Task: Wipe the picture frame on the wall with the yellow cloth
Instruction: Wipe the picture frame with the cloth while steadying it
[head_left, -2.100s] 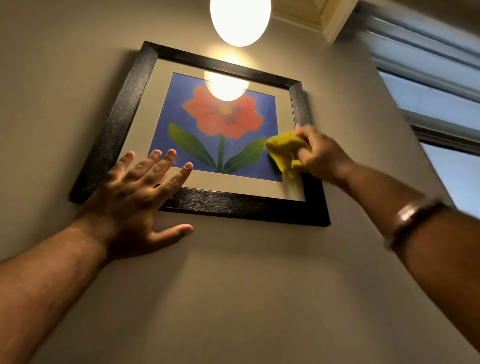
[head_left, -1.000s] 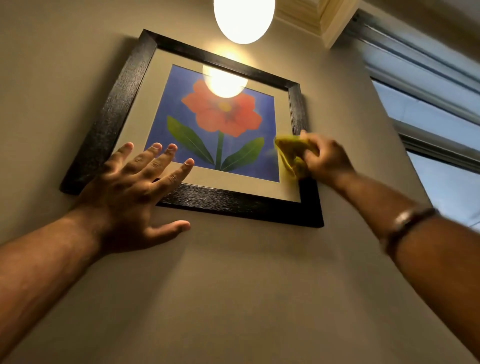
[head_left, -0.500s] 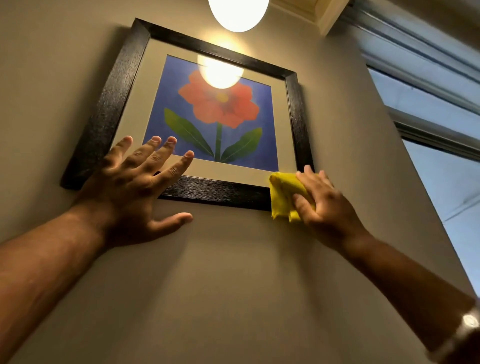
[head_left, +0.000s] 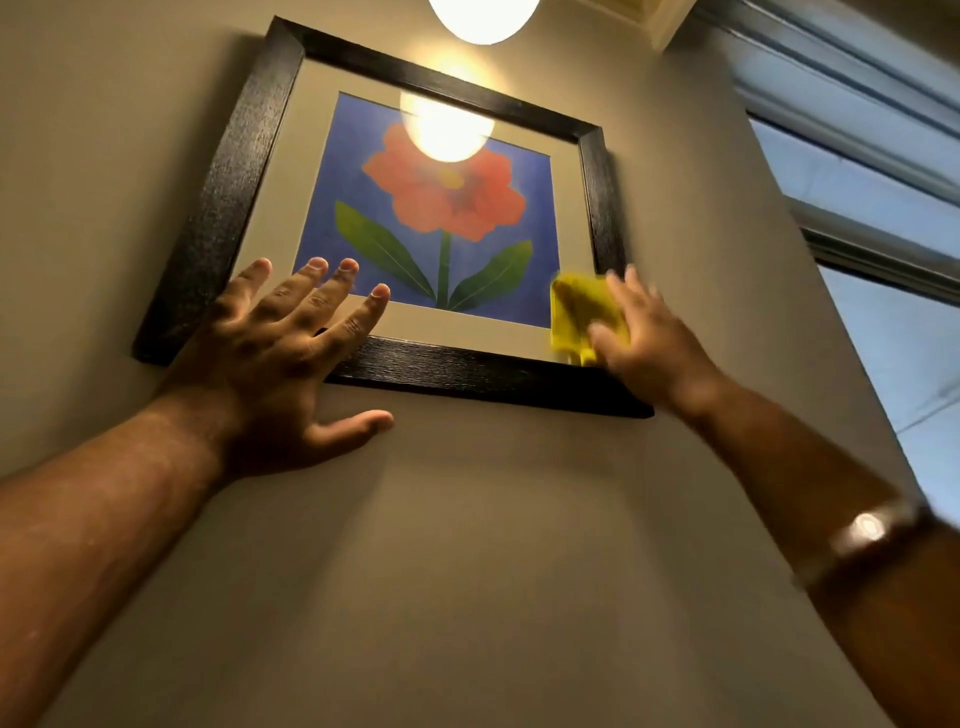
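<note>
A black picture frame (head_left: 223, 171) hangs on the beige wall, holding a print of a red flower on blue under glass. My left hand (head_left: 275, 358) lies flat with fingers spread over the frame's lower left corner, thumb on the wall below. My right hand (head_left: 649, 343) presses a folded yellow cloth (head_left: 579, 317) against the glass and mat at the frame's lower right corner. The right hand and cloth are blurred by motion.
A lit round lamp (head_left: 483, 18) hangs above the frame and reflects in the glass. A window with a grey frame (head_left: 878, 249) runs along the right. Bare wall stretches below the frame. A metal bracelet (head_left: 862, 535) sits on my right wrist.
The right hand with the cloth went down the frame's right side to the bottom right corner, then came back up onto the lower right of the glass. The left hand stayed put.
</note>
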